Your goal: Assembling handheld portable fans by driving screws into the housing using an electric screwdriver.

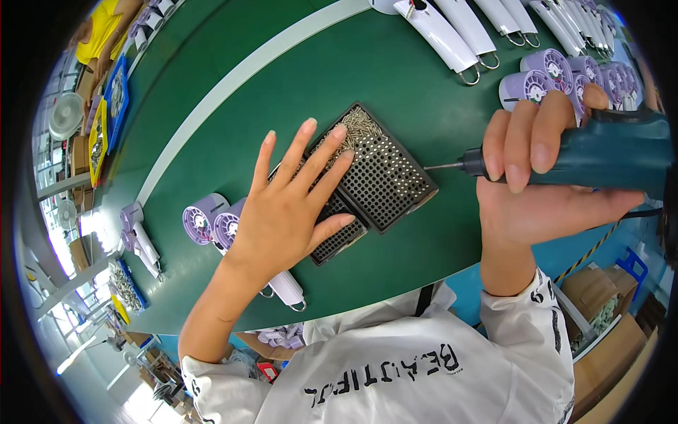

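Black perforated screw tray point(378, 194) on green workbench point(431, 99). Left hand point(286, 205) spread open above it, hiding part. Right hand point(512, 201) grips electric screwdriver point(607, 152); bit point(443, 166) beside rim, contact unclear. Careless fingertip sweep might scatter loose screws point(361, 124); bit might snag rim. Lavender fan housings point(201, 219) crowd left wrist.

Bold black capitals point(384, 372) across the white T-shirt's point(395, 346) chest, tiny print point(454, 372) beside them, black marks point(540, 294) on its right sleeve point(512, 325)
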Motion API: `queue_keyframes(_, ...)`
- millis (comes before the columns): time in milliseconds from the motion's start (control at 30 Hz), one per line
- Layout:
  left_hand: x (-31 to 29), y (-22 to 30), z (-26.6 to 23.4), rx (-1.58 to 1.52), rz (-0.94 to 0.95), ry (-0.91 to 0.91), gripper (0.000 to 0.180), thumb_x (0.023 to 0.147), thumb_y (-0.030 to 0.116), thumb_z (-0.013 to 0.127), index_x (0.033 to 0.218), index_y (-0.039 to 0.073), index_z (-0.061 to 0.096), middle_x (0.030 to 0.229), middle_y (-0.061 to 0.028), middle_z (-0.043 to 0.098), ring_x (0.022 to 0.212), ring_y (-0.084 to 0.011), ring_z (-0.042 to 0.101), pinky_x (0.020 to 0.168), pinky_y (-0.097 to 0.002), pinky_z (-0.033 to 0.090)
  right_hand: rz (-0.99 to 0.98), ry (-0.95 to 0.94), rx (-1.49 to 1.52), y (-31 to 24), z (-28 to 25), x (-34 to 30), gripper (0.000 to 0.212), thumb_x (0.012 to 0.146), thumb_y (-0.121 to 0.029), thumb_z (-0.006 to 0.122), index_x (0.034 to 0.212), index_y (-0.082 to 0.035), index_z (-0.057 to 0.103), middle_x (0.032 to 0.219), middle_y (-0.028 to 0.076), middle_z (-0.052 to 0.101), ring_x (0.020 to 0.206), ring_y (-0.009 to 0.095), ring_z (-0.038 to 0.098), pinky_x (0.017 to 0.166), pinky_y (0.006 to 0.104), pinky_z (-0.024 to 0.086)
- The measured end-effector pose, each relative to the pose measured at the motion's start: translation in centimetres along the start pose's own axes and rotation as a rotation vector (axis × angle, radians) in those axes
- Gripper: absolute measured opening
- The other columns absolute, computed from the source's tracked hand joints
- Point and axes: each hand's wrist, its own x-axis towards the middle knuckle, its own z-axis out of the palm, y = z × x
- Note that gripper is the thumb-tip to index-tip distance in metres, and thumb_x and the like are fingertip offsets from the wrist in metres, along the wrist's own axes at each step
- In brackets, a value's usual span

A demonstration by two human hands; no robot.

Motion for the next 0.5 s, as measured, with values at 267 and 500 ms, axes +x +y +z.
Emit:
queue_keyframes(267, -0.7, -0.4, -0.2, -0.041, 0.028, -0.032, 0.060, 0.088, 0.047, 0.059, 0.141, 0.020, 0.051, 0.157, -0.0088, 0.031, 0.147, -0.0355, 0.021, 0.118, -0.0573, 0.013, 0.012, -0.019, -0.005, 0.0, -0.2, 0.1, 0.085, 0.085, -0.078, 0.043, 0.132, -0.008, 0.047, 0.076, 0.001, 0.051, 0.049, 0.010, 0.045, 0.045, 0.0274, 0.038)
queue_keyframes(500, -0.6, -1.1, -0.5, -0.024, -0.029, 0.035, 0.057, 0.087, 0.045, 0.063, 0.138, 0.021, 0.054, 0.156, -0.0058, 0.033, 0.146, -0.0310, 0.025, 0.117, -0.0563, 0.018, 0.010, -0.013, -0.007, -0.2, -0.3, 0.1, 0.083, 0.086, -0.077, 0.043, 0.131, -0.008, 0.048, 0.077, 0.001, 0.052, 0.050, 0.010, 0.045, 0.046, 0.0274, 0.039)
